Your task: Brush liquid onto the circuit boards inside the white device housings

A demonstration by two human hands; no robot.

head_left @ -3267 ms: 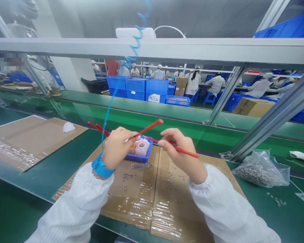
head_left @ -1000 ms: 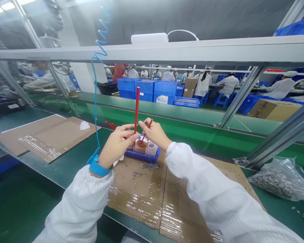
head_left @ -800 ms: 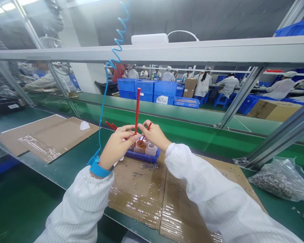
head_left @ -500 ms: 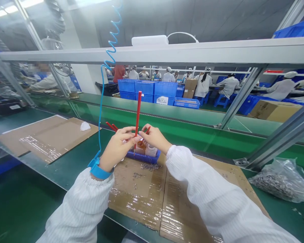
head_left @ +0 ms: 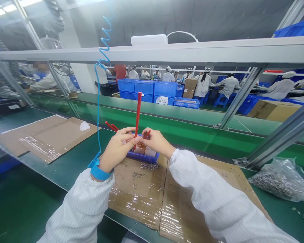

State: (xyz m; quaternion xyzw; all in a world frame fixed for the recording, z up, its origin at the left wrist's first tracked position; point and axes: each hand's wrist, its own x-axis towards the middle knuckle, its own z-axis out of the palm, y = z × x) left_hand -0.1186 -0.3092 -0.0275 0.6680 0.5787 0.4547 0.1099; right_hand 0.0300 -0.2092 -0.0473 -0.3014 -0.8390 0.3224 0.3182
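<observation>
My left hand [head_left: 118, 148] pinches a long red tube [head_left: 137, 113] and holds it upright over a small blue tray [head_left: 142, 156]. My right hand [head_left: 157, 142] is closed close beside it, with a short red tube end [head_left: 147, 134] sticking out of its fingers. In the tray stand small jars [head_left: 142, 148], one with orange liquid. More red tubes [head_left: 110, 126] lie behind my left hand. A blue wrist strap [head_left: 97, 169] with a coiled cord [head_left: 101, 67] is on my left wrist. Small metal parts [head_left: 149, 166] lie scattered on taped cardboard [head_left: 142, 199].
A clear bag of metal parts [head_left: 278, 180] lies at the right. Another cardboard sheet [head_left: 45, 135] with a white scrap [head_left: 84, 126] lies at the left. A green conveyor [head_left: 167, 114], a metal frame [head_left: 238, 98] and blue crates [head_left: 147, 89] stand beyond; people work at benches behind.
The long red tube went from slanted to upright in my left hand. My right hand moved in from the right to meet the left over the tray, and both sank slightly.
</observation>
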